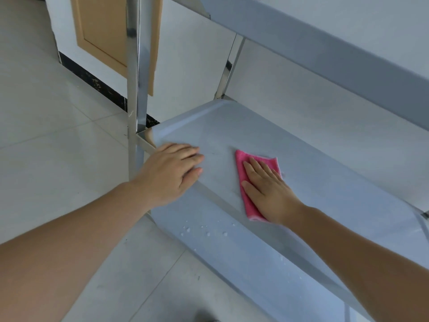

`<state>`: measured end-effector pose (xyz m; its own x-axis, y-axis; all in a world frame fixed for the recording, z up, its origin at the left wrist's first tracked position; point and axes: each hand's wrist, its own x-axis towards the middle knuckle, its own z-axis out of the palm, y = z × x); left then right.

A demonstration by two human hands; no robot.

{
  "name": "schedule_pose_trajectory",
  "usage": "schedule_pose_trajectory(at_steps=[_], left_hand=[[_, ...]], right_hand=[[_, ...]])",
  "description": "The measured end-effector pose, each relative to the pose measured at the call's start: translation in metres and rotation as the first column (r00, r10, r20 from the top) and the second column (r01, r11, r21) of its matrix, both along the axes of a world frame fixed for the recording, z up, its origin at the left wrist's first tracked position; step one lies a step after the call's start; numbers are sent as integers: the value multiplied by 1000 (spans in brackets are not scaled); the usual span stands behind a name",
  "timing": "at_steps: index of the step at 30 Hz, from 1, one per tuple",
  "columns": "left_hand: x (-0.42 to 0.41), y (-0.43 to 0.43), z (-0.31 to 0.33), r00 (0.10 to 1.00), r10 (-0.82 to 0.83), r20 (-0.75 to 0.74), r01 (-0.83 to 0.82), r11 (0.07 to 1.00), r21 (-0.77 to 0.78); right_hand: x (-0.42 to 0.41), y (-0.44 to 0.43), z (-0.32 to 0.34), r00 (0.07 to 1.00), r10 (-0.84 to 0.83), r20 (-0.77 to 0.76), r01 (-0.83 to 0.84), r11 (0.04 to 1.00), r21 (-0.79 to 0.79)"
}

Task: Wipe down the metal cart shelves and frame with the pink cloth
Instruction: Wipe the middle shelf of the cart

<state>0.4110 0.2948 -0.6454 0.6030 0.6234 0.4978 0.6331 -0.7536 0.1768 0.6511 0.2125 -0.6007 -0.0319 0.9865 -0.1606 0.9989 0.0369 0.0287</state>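
A: Two hands are laid on the lower shelf [232, 135]. What is seen to the left of that shelf?

B: Pale floor tiles [46, 135] are seen there. Behind the shelf's left corner a tan wooden door panel [102, 31] is set against a white wall, with a dark skirting strip [92, 82] below it.

A: And at the corner itself?

B: A shiny front post [137, 77] is joined to the shelf there. Just right of the post, the left hand [170, 174] is rested on the shelf's front-left edge. Its grip is flat, with the fingers straight and pressed together, and nothing is pinched.

A: What is found further right?

B: Water droplets [206, 230] are scattered on the shelf's front lip, and a rear post [228, 68] is seen at its back corner.

A: Where is the pink cloth [251, 210] placed?

B: It is spread flat near the middle of the shelf, apart from the left hand. It is pressed down by the right hand [269, 191], whose grip is flat, with the fingers straight and slightly spread. The cloth is partly covered, not pinched.

A: And beyond that?

B: An upper shelf [325, 54] is set above the lower shelf, toward the right.
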Motion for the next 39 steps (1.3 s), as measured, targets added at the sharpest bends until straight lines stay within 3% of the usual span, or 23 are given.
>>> schedule_pose_trajectory(at_steps=[5,10,13,20,28,37,39], left_hand=[[-1,0,-3,1000,6,16,-6,1000,-14],[-7,6,-6,999,-33,-27,32,999,-28],[-12,9,-5,995,-58,-80,54,997,-48],[-15,14,-3,987,-85,-140,71,992,-106],[-15,13,-2,989,-74,-130,55,988,-146],[-15,10,4,989,-52,-141,27,984,-177],[-15,8,4,988,-46,-150,19,984,-175]], right_hand=[[14,40,-6,999,19,37,-20,999,33],[59,78,-10,963,111,247,-110,994,-17],[89,102,-10,936,95,339,-101,995,-1],[119,147,0,920,-22,392,36,999,-29],[119,176,-6,917,-190,350,202,979,4],[40,148,-12,964,17,265,-17,1000,-4],[19,130,-11,985,0,171,-1,1000,8]])
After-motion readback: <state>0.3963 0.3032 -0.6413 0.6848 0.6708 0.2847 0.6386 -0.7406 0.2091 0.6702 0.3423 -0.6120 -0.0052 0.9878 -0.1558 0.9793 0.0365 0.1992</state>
